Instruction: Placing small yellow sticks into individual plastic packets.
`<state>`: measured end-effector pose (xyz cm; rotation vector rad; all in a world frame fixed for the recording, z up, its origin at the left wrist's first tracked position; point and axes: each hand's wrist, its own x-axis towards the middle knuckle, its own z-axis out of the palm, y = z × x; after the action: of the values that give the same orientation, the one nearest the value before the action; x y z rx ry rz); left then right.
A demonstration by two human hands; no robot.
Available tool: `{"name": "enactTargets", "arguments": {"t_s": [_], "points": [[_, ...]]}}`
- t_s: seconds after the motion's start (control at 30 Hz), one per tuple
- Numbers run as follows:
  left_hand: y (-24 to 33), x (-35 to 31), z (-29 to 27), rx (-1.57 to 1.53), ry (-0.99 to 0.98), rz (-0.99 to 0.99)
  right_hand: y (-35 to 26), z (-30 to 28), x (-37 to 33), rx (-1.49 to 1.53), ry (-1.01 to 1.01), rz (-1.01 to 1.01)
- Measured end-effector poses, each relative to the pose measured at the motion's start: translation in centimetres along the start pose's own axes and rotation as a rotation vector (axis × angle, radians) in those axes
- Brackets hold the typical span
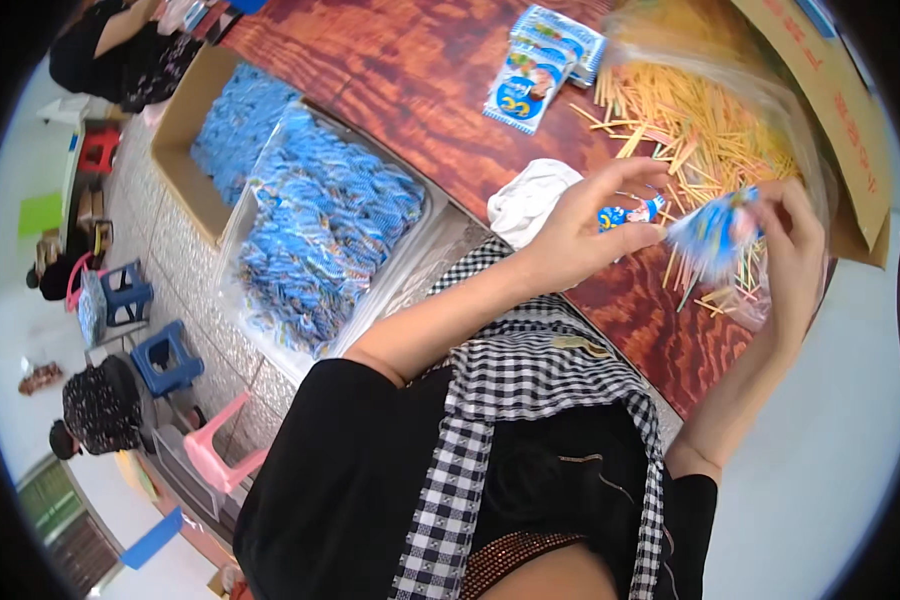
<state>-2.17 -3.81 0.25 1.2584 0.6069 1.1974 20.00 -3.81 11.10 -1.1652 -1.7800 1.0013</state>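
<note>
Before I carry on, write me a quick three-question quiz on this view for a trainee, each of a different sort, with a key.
1. Which hand holds the blurred blue-and-white packet?
A) left
B) right
C) neither
2. True or false: the bunched white cloth lies on the wood-grain table.
3. What colour are most of the heaped thin sticks?

Key:
1. B, the right hand, by the packet's edge.
2. True.
3. Yellow-orange, with a few in other colours.

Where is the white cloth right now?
In the head view, the white cloth lies on the red-brown table by its near edge, just left of the person's left hand.
</note>
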Motion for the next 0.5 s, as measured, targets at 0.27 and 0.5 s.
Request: {"name": "enactTargets", "arguments": {"t_s": [0.27, 0.5], "points": [[1.5, 0.5, -0.2, 0.423, 0.04, 0.174, -0.5, 1.4, 0.6, -0.642, 0.151, 0.037], [3.0, 0.3, -2.2, 0.291, -0.081, -0.154, -1.0, 9.4, 1.1, -0.226, 0.16, -0.039]]}}
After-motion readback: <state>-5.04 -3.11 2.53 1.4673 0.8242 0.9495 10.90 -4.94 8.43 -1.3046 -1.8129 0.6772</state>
